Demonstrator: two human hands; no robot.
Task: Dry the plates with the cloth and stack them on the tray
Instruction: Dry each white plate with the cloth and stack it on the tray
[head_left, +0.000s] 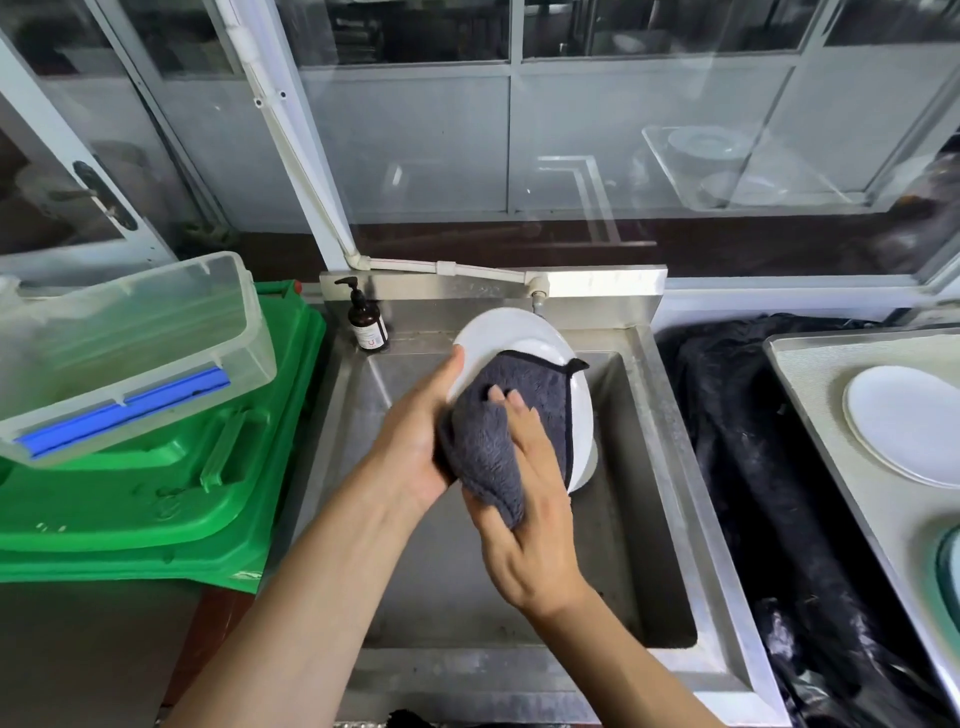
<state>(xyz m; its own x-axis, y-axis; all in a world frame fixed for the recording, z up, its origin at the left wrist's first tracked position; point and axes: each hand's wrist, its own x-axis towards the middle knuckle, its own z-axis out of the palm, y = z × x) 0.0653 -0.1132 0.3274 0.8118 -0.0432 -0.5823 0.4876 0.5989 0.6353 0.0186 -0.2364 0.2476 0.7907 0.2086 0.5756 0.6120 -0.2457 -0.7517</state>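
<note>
A white plate (506, 332) stands tilted on edge above the steel sink (660, 467). My left hand (415, 441) grips its left rim, thumb on the front face. A grey cloth (511, 415) with a black hem covers the plate's lower front. My right hand (524, 499) holds the cloth against the plate, fingers spread over it and thumb curled round its lower edge. At the right, a metal tray (810, 374) carries a stack of white plates (909, 421).
A dark soap pump bottle (368, 322) stands at the sink's back left corner. A clear plastic box (130, 353) lies on a green bin lid (182, 493) at the left. Black plastic sheeting (753, 467) lies between sink and tray. Glass panels rise behind.
</note>
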